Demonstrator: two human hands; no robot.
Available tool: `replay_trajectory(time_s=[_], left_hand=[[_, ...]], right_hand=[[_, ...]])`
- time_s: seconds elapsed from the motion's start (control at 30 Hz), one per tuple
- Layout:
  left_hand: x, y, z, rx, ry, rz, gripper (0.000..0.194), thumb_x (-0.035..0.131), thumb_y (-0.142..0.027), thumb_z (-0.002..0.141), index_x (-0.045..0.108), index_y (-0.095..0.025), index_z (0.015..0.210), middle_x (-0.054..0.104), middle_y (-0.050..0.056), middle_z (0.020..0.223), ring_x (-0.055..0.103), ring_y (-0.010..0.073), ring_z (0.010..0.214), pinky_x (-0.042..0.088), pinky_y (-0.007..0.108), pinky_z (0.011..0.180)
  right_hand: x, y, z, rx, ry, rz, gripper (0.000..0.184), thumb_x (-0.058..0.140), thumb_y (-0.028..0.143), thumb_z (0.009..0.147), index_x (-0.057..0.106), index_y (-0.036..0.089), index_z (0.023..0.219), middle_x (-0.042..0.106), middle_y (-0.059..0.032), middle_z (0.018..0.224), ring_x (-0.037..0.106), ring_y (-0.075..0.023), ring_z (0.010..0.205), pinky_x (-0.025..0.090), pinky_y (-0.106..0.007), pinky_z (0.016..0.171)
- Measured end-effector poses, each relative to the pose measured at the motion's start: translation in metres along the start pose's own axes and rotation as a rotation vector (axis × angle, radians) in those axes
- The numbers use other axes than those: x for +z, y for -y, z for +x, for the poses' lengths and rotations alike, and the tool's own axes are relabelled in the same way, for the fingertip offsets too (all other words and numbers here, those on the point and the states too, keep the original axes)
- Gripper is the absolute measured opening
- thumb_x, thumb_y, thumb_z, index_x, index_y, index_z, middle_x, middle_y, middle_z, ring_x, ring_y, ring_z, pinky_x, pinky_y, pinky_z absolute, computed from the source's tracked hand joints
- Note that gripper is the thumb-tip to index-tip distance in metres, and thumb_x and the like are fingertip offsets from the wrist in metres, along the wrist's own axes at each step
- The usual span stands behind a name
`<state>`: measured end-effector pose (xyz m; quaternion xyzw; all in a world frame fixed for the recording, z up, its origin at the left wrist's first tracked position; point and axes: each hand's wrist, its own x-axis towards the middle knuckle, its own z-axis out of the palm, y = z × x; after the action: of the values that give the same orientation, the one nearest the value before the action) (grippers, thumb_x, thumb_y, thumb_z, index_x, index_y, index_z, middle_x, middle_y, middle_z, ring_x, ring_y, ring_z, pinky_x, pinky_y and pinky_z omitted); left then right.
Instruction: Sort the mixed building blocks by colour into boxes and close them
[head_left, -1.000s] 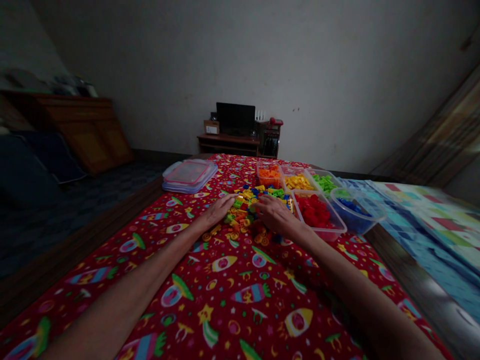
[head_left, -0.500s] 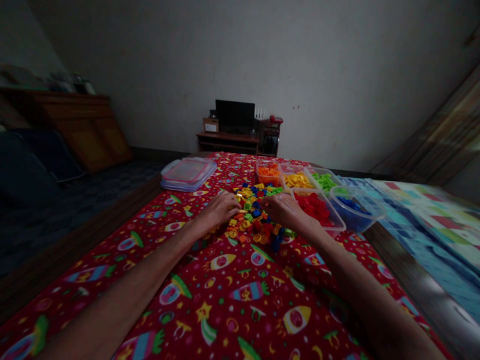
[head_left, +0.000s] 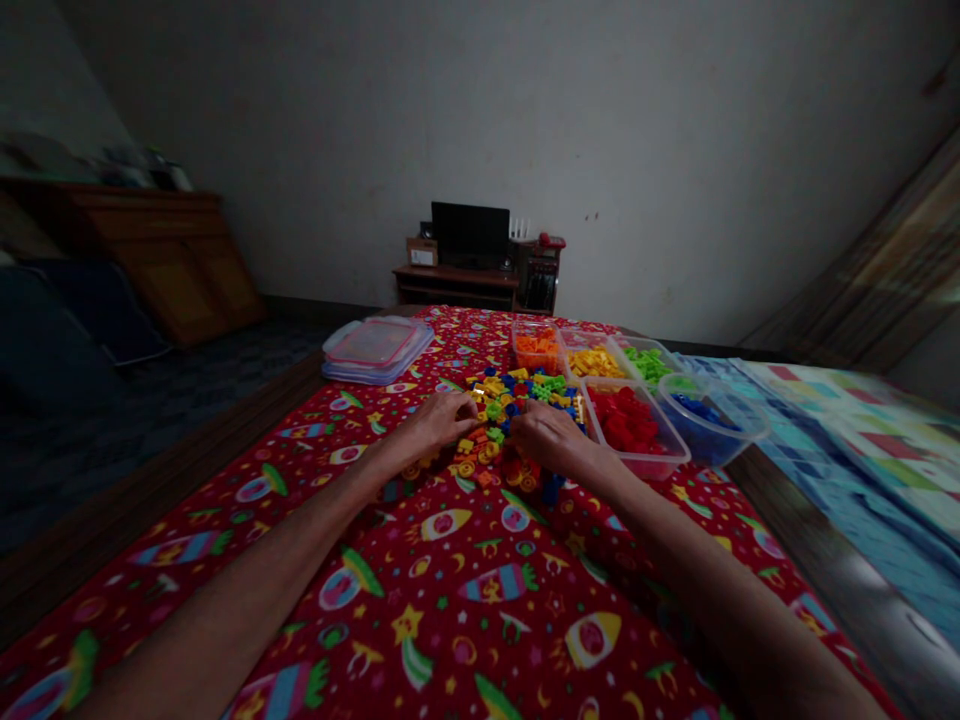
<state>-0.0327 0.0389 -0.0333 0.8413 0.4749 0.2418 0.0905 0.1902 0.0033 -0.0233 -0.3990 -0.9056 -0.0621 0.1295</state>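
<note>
My one feed comes from the person's head, facing forward and angled down along the bench. The forearms enter at the lower corners, near the lens, and the left hand and right hand sit around mid-frame. I get a wide angle: monitor and wall well back ahead, cabinet far left, too dim for me to read clearly.

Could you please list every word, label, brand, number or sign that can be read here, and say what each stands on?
No text can be read.
Too small: the white label on the cardboard box by the dark screen.
No lettering can be made out on the toy pieces, plastic tubs or stacked lids.
</note>
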Motion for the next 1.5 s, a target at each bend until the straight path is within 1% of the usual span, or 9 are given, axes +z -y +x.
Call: replay_trajectory(time_s=[0.13, 0.3, 0.47, 0.63, 0.77, 0.97, 1.13, 1.3, 1.5], left_hand=[[-0.006, -0.011, 0.000, -0.077, -0.066, -0.201, 0.013, 0.061, -0.031, 0.071, 0.060, -0.018, 0.073, 0.066, 0.002, 0.075, 0.061, 0.0182, 0.072, 0.046, 0.028, 0.068], [-0.006, -0.024, 0.000, -0.202, -0.058, -0.694, 0.040, 0.069, -0.047, 0.063, 0.055, -0.017, 0.086, 0.067, 0.003, 0.078, 0.064, 0.0194, 0.076, 0.048, 0.030, 0.069], [-0.003, -0.037, -0.003, -0.280, 0.004, -0.887, 0.048, 0.071, -0.047, 0.064, 0.053, -0.018, 0.098, 0.068, 0.003, 0.082, 0.065, 0.0185, 0.077, 0.049, 0.029, 0.069], [-0.003, -0.035, -0.002, -0.245, 0.007, -0.810, 0.051, 0.067, -0.051, 0.068, 0.054, -0.016, 0.102, 0.069, 0.004, 0.081, 0.066, 0.0186, 0.075, 0.050, 0.028, 0.066], [-0.007, -0.024, 0.001, -0.161, -0.033, -0.703, 0.048, 0.054, -0.057, 0.076, 0.056, -0.014, 0.098, 0.070, 0.006, 0.086, 0.066, 0.0185, 0.075, 0.051, 0.030, 0.068], [-0.013, -0.006, 0.005, -0.094, -0.036, -0.527, 0.039, 0.048, -0.048, 0.079, 0.060, -0.014, 0.094, 0.071, 0.007, 0.090, 0.066, 0.0184, 0.075, 0.050, 0.027, 0.063], [-0.019, -0.008, 0.004, -0.057, -0.044, -0.334, 0.031, 0.043, -0.034, 0.080, 0.065, -0.014, 0.089, 0.071, 0.005, 0.081, 0.065, 0.0177, 0.073, 0.050, 0.027, 0.067], [-0.023, -0.023, 0.001, 0.010, 0.015, -0.179, 0.027, 0.044, -0.028, 0.080, 0.068, -0.017, 0.088, 0.072, 0.002, 0.084, 0.065, 0.0161, 0.074, 0.049, 0.024, 0.068], [-0.013, -0.027, -0.001, 0.125, 0.121, -0.119, 0.026, 0.049, -0.022, 0.076, 0.070, -0.020, 0.091, 0.072, 0.002, 0.092, 0.065, 0.0161, 0.082, 0.050, 0.024, 0.076]], right_hand=[[-0.010, 0.002, 0.001, 0.031, -0.068, 0.147, 0.016, 0.045, 0.009, 0.084, 0.059, 0.012, 0.078, 0.055, -0.0037, 0.071, 0.038, -0.0100, 0.059, 0.026, -0.023, 0.056], [-0.013, 0.005, 0.007, 0.034, -0.217, 0.397, 0.028, 0.048, 0.012, 0.084, 0.053, 0.012, 0.112, 0.059, -0.0019, 0.072, 0.046, -0.0111, 0.062, 0.031, -0.021, 0.059], [-0.013, 0.009, 0.009, 0.026, -0.156, 0.461, 0.038, 0.054, 0.017, 0.083, 0.052, 0.013, 0.121, 0.058, 0.0007, 0.066, 0.045, -0.0096, 0.057, 0.029, -0.020, 0.056], [-0.020, 0.009, 0.005, 0.024, -0.123, 0.440, 0.027, 0.054, 0.018, 0.083, 0.059, 0.012, 0.109, 0.057, 0.0009, 0.066, 0.042, -0.0074, 0.054, 0.028, -0.020, 0.054], [-0.027, -0.010, 0.004, 0.106, -0.166, 0.352, 0.016, 0.053, 0.023, 0.083, 0.063, 0.012, 0.089, 0.053, 0.0024, 0.060, 0.038, -0.0066, 0.052, 0.027, -0.020, 0.052], [-0.051, -0.089, 0.018, 0.435, -0.305, 0.126, 0.019, 0.055, 0.025, 0.081, 0.067, 0.011, 0.083, 0.065, -0.0051, 0.070, 0.053, -0.0113, 0.061, 0.034, -0.021, 0.057], [-0.064, -0.137, 0.027, 0.685, -0.213, 0.082, 0.041, 0.057, 0.034, 0.082, 0.062, 0.007, 0.112, 0.070, -0.0122, 0.081, 0.063, -0.0165, 0.068, 0.043, -0.025, 0.067], [-0.063, -0.122, 0.017, 0.635, -0.366, 0.060, 0.034, 0.045, 0.030, 0.088, 0.067, 0.010, 0.105, 0.071, -0.0123, 0.082, 0.064, -0.0184, 0.075, 0.045, -0.027, 0.071], [-0.059, -0.067, 0.004, 0.418, -0.311, 0.074, 0.028, 0.044, 0.022, 0.085, 0.070, 0.014, 0.087, 0.068, -0.0062, 0.073, 0.058, -0.0125, 0.062, 0.037, -0.022, 0.059]])
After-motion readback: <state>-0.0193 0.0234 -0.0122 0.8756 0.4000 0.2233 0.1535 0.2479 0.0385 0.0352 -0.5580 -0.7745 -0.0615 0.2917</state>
